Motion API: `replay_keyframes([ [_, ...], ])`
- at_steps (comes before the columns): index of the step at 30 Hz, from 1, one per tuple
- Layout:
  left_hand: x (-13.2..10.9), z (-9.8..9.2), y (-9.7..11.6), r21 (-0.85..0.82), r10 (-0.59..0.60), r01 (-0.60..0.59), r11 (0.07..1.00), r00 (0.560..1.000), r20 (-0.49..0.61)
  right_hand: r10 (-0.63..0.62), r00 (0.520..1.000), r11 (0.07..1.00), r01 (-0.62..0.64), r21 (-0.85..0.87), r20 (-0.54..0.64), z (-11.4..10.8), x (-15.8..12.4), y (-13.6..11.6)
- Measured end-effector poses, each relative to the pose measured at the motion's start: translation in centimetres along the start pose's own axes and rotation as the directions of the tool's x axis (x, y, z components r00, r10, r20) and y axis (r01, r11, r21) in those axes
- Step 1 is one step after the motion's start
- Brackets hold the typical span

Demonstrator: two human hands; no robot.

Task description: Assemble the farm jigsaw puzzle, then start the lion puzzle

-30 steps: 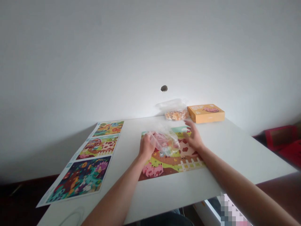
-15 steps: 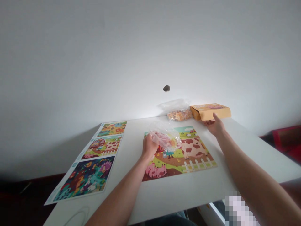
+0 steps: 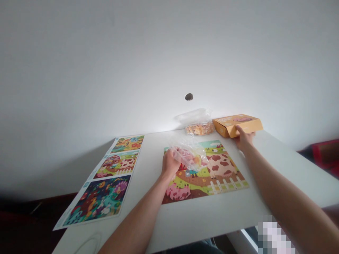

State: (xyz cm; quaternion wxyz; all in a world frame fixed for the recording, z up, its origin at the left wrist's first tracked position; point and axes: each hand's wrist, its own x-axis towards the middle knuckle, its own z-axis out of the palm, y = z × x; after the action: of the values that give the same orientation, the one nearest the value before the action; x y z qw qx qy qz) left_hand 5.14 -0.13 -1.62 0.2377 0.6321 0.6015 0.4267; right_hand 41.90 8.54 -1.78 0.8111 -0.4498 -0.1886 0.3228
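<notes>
My left hand [image 3: 171,162] is closed around one end of a crumpled clear plastic bag [image 3: 194,158]. Beneath the bag lies a farm jigsaw puzzle [image 3: 224,165] with a cow, a pig and a white fence; bag and hand hide its upper left part. At the back right, my right hand [image 3: 244,139] grips the front edge of a yellow-orange cardboard box [image 3: 238,123]. The thumb rests on the box's front, and the other fingers are partly hidden beneath it.
Another clear bag of puzzle pieces [image 3: 200,128] stands against the wall, left of the box. On the left of the white table [image 3: 185,222] lies a sheet with three printed pictures [image 3: 113,167]. A red object [image 3: 325,155] is beyond the right edge.
My right hand has shifted at the box's front edge, and the box has turned slightly. The bag stays in my left hand. The whole view has moved a little.
</notes>
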Motion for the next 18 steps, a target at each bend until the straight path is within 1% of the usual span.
replay_keyframes([
  [2,0.0,0.0,-0.1,-0.025,0.019,-0.019,0.999,1.0,0.003,-0.026,0.999,1.0,0.026,-0.005,0.044,0.0,-0.2,0.0],
  [3,0.0,0.0,-0.2,-0.028,0.025,-0.025,0.999,1.0,0.0,-0.01,0.999,1.0,0.011,-0.007,0.051,0.0,-0.2,0.0],
  [7,0.0,0.0,0.0,-0.008,0.026,-0.026,1.0,1.0,-0.016,0.125,0.992,0.992,-0.125,0.002,0.009,-0.2,0.2,-0.1],
  [9,0.0,-0.1,0.1,-0.011,0.02,-0.02,1.0,1.0,-0.012,0.153,0.988,0.988,-0.153,0.005,0.008,-0.3,0.2,-0.1],
  [11,0.0,-0.1,0.1,-0.017,0.015,-0.016,1.0,1.0,-0.015,0.098,0.995,0.995,-0.097,-0.021,0.035,-0.4,-0.1,0.0],
  [13,-0.1,0.0,0.1,-0.02,0.009,-0.01,1.0,1.0,-0.026,0.003,0.992,0.997,0.007,-0.083,0.125,-0.3,-0.5,0.1],
  [14,-0.1,0.0,0.1,-0.021,0.007,-0.007,1.0,1.0,-0.029,-0.022,0.983,0.992,0.045,-0.122,0.184,-0.3,-0.6,0.2],
  [16,-0.1,0.1,0.1,-0.026,0.001,-0.001,1.0,1.0,-0.029,-0.016,0.964,0.98,0.068,-0.188,0.266,-0.2,-0.7,0.4],
  [18,-0.1,0.0,0.2,-0.03,-0.006,0.005,1.0,1.0,-0.028,0.017,0.964,0.972,0.046,-0.232,0.265,-0.1,-0.6,0.6],
])
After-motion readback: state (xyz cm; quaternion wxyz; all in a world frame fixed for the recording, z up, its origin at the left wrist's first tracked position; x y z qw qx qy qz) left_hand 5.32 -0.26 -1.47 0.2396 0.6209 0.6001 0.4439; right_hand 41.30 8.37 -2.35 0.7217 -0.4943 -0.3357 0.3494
